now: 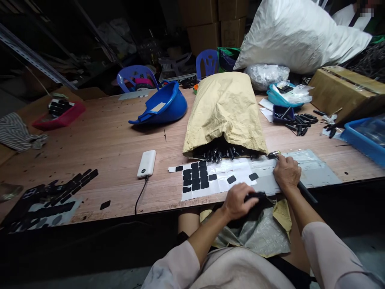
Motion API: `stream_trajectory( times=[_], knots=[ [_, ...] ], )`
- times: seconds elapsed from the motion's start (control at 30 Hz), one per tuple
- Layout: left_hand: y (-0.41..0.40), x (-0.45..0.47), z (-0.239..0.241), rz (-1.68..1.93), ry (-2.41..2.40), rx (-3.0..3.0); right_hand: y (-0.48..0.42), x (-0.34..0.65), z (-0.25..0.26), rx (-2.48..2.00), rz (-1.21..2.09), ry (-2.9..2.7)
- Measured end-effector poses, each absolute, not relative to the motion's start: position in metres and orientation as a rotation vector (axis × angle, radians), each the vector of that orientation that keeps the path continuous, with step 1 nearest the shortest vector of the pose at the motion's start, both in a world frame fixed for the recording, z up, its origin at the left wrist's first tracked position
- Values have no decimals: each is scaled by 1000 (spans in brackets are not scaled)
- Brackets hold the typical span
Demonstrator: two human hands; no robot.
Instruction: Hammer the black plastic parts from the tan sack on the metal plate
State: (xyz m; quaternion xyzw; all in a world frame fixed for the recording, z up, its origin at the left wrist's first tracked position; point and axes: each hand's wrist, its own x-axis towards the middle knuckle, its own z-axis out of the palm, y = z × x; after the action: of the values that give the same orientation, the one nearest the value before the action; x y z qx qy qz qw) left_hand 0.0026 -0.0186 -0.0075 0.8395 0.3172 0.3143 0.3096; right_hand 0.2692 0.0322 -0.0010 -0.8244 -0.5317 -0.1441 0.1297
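Observation:
My left hand point(239, 200) is closed around a slim black piece point(258, 195) at the table's front edge. My right hand point(288, 173) grips a hammer-like tool, its metal head point(273, 154) beyond the fingers and its black handle point(308, 193) coming out below the wrist. The tool is above a grey plastic-covered sheet point(319, 168). Left of it lies a white backing sheet point(221, 188) with black rounded stickers point(195, 176), a few of them apart. A tan sack point(224, 108) opens toward me, slim black parts point(215, 155) at its mouth. A crumpled sack point(255, 228) covers my lap.
A white power bank point(147, 163) with a cable lies left of the stickers. Behind are a blue scoop point(168, 104) and a pink tray point(60, 116). On the right are loose black parts point(302, 122), a cardboard box point(345, 90) and a blue tray point(365, 136).

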Motion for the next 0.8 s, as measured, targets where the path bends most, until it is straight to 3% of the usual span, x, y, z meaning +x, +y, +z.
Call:
stream_trajectory(
  times=[0.13,0.3,0.4,0.67,0.8],
  knots=[
    [-74,-18,-36,492,575,2312,32,269,-2,-2407,-426,-1552],
    [-88,-35,-64,-285,1123,2133,33,267,0,-2421,-421,-1559],
    [-83,-34,-71,-573,1297,2021,33,267,1,-2422,-421,-1563],
    [-86,-26,-73,-630,1289,2011,34,269,-3,-2402,-452,-1555],
    [-85,-27,-42,-492,1161,2102,34,269,-4,-2393,-455,-1556]
  ],
)
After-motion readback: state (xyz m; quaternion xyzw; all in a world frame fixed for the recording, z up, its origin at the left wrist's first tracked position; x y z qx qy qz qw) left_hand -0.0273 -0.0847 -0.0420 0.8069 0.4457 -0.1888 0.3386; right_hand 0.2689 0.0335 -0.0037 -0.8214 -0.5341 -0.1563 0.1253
